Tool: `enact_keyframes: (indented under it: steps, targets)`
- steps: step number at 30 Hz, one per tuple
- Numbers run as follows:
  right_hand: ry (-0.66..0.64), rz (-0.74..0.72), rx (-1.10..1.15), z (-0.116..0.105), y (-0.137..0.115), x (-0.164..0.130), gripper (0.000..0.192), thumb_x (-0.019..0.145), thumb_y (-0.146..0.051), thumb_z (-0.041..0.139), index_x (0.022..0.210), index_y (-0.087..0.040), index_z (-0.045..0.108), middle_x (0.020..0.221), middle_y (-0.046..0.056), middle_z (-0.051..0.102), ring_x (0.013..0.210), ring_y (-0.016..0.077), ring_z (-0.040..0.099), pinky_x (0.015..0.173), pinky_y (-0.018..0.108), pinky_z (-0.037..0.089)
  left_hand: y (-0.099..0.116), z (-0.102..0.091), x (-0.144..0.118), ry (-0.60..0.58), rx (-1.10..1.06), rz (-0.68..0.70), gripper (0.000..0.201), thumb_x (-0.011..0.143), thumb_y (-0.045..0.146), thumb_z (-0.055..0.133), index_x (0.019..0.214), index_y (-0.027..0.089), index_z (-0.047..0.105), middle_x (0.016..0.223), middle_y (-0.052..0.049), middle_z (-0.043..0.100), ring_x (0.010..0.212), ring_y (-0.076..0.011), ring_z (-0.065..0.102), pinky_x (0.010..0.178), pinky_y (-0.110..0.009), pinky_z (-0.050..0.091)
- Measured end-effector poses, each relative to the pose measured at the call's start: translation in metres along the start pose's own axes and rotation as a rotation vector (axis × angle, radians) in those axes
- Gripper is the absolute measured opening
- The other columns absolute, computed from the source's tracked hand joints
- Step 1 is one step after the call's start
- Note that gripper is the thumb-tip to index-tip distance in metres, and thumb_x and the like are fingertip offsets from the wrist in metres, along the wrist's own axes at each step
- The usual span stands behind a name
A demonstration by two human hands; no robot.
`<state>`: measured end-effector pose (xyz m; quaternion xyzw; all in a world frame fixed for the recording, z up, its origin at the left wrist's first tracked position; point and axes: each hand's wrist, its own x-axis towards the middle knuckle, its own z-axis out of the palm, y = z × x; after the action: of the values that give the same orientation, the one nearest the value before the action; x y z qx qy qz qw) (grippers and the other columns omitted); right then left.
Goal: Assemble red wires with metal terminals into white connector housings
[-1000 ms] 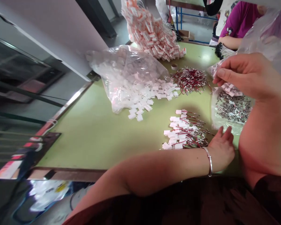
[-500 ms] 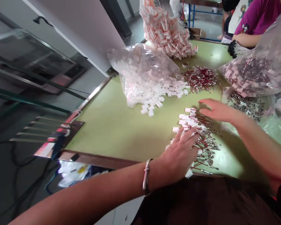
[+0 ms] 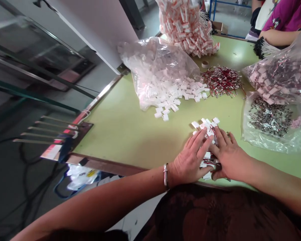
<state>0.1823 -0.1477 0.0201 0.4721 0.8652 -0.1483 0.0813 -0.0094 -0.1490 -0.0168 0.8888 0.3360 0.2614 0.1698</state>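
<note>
Far left: metal frame with rods point(image 3: 52, 134) past the table edge. Green table point(image 3: 120, 134) fills the middle. Clear plastic bag point(image 3: 158, 67) of white tags lies open on it, loose white tags point(image 3: 178, 97) spilled out at its mouth. Behind the bag, big heap of pink-and-white tags point(image 3: 188, 26).

Near the front edge, left hand point(image 3: 192, 159) lies flat, palm down, fingers spread and extended, pressing on a small pile of wired tags point(image 3: 207, 127); it grips nothing. Silver bangle point(image 3: 166, 175) on that wrist. Right hand point(image 3: 228, 155) just beside it, touching it at the fingers, also flat and open on the same pile, closed on nothing. Pile sits between and under both hands, white tags sticking out past the fingertips.

Further back: roll of tape point(image 3: 205, 64), then heap of red wires point(image 3: 222, 82). Right: clear bag of metal parts point(image 3: 271, 120), above it a fuller bag of tagged wires point(image 3: 283, 78). Top right, another person's arm point(image 3: 278, 36) resting at the far table edge.
</note>
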Motion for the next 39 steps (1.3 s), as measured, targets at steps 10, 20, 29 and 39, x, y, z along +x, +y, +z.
enact_keyframes:
  steps: [10,20,29,39]
  targets:
    - [0.186,0.022,-0.046,-0.014,0.016,0.017,0.076,0.076,-0.03,0.063,0.145,-0.021,0.035,0.127,0.023,0.048,0.104,0.0344,0.054,0.084,0.044,0.044,-0.034,-0.036,0.039,0.251,-0.225,-0.106,0.031,0.088,0.029,0.055,0.116,0.017,0.06,0.13,-0.016,0.056,0.122,-0.024,0.052,0.101,-0.042,0.047]
    - [0.324,0.236,0.241,-0.01,0.039,0.032,0.069,0.076,-0.018,0.058,0.142,-0.028,0.04,0.108,0.012,0.059,0.083,0.0238,0.061,0.075,0.036,0.046,-0.06,-0.074,0.065,0.254,-0.606,-0.648,0.033,0.078,0.047,0.062,0.087,0.016,0.072,0.091,-0.008,0.073,0.084,-0.0195,0.066,0.079,-0.033,0.053]
    - [0.468,0.198,1.207,-0.035,0.054,0.014,0.049,0.053,-0.017,0.062,0.101,-0.016,0.061,0.082,0.0,0.066,0.067,0.0141,0.056,0.064,0.027,0.046,-0.079,-0.059,0.096,0.31,-0.757,-0.721,0.044,0.066,0.054,0.07,0.085,0.014,0.07,0.089,-0.01,0.073,0.08,-0.02,0.065,0.074,-0.032,0.052]
    - [0.585,0.313,1.265,-0.059,0.07,-0.044,0.027,0.051,-0.025,0.068,0.075,-0.019,0.057,0.067,-0.001,0.06,0.06,0.0132,0.052,0.06,0.027,0.044,-0.027,-0.06,0.206,0.219,-0.24,-0.292,0.028,0.081,0.037,0.052,0.09,0.02,0.073,0.094,-0.004,0.074,0.091,-0.0237,0.066,0.087,-0.035,0.049]
